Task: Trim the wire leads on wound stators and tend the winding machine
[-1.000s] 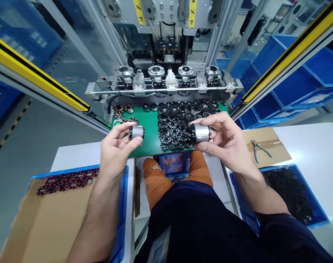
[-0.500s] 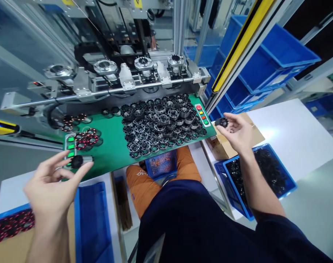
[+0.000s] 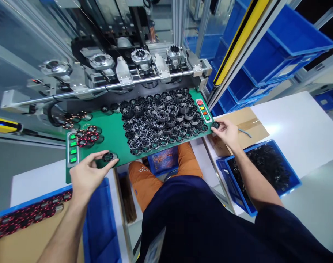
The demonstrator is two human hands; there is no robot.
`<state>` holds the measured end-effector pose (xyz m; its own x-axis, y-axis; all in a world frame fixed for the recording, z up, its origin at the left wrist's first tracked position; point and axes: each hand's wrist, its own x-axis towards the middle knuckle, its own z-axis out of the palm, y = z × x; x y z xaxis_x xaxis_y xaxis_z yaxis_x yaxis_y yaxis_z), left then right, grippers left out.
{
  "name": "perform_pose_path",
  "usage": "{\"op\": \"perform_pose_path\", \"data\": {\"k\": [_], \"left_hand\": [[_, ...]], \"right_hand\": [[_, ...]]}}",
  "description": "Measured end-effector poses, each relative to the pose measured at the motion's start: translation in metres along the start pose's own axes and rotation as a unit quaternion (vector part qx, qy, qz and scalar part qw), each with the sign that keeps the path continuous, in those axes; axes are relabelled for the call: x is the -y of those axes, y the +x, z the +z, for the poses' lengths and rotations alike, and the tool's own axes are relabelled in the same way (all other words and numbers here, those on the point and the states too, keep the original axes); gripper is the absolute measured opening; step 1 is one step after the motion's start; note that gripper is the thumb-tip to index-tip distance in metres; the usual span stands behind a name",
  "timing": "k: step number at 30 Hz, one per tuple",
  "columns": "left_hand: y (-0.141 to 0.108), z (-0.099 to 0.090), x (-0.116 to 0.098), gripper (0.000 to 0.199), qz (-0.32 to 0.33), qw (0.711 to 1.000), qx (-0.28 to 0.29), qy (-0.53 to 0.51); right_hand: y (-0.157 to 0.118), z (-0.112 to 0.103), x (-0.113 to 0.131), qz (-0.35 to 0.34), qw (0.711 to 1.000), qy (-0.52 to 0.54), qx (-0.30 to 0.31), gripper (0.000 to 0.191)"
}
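A black and silver ring-shaped part (image 3: pixel 108 157) is held between the thumb and fingers of my left hand (image 3: pixel 86 171), over the front left of the green mat (image 3: pixel 111 131). My right hand (image 3: pixel 228 134) pinches a small black ring part (image 3: pixel 215 125) at the mat's right edge, below the button panel (image 3: pixel 204 110). Between the hands, many black and silver ring parts (image 3: pixel 162 116) stand packed and partly stacked on the mat. Parts with red windings (image 3: pixel 89 136) sit at its left end, beside the green-lit buttons (image 3: pixel 73 148).
A machine rail with round metal fixtures (image 3: pixel 141 55) runs behind the mat. On the right are a cardboard box (image 3: pixel 256 126), a blue bin of black pieces (image 3: pixel 298 182) and stacked blue crates (image 3: pixel 287 54). A blue-edged tray (image 3: pixel 18 206) of red-wound parts lies at lower left.
My left hand has moved right with its part, away from the green-lit buttons. My right hand has come slightly left and down with its part, to the mat's edge. The view has shifted slightly.
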<state>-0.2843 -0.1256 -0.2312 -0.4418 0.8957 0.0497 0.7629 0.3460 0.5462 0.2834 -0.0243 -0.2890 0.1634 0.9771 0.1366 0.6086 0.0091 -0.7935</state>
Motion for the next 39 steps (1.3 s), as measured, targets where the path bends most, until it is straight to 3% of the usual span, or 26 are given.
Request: {"op": "perform_pose_path", "data": {"k": [4,8,12,14,19,22,24,26,31,35,39], "left_hand": [[0.005,0.003,0.004,0.080,0.003,1.000,-0.004,-0.020],[0.007,0.002,0.006,0.070,0.016,0.998,0.046,-0.045],[0.009,-0.003,0.002,0.066,-0.004,0.976,0.016,-0.215],[0.010,-0.007,0.000,0.069,-0.011,0.966,0.001,-0.259],[0.011,-0.022,0.002,0.061,0.037,0.985,-0.006,-0.167],[0.011,-0.025,0.005,0.066,0.020,0.975,-0.039,-0.217],[0.009,-0.021,0.007,0.073,0.016,0.969,-0.045,-0.241],[0.007,-0.012,0.009,0.069,0.049,0.982,-0.045,-0.175],[-0.001,0.006,0.016,0.056,0.106,0.993,-0.048,-0.010],[-0.007,0.010,0.018,0.057,0.107,0.991,-0.074,-0.021],[-0.010,0.011,0.020,0.053,0.118,0.992,-0.031,-0.032]], "right_hand": [[0.000,-0.001,0.005,-0.010,1.000,-0.015,-0.022,0.059],[0.001,0.000,0.010,0.031,0.998,0.039,0.025,0.056],[0.001,-0.004,0.016,0.069,0.984,0.162,-0.004,0.063],[0.001,-0.008,0.019,0.060,0.983,0.171,-0.003,0.061],[-0.001,-0.017,0.027,0.032,0.994,0.108,0.006,0.053],[-0.003,-0.020,0.031,0.005,0.998,0.059,-0.028,0.056],[-0.004,-0.019,0.030,-0.024,0.998,0.032,-0.046,0.066],[-0.005,-0.016,0.027,-0.043,0.998,-0.001,-0.049,0.069],[-0.004,-0.007,0.015,-0.040,0.997,-0.066,-0.016,0.056],[-0.003,-0.007,0.014,-0.051,0.994,-0.091,-0.044,0.060],[-0.003,-0.011,0.015,-0.040,0.994,-0.103,0.001,0.061]]}}
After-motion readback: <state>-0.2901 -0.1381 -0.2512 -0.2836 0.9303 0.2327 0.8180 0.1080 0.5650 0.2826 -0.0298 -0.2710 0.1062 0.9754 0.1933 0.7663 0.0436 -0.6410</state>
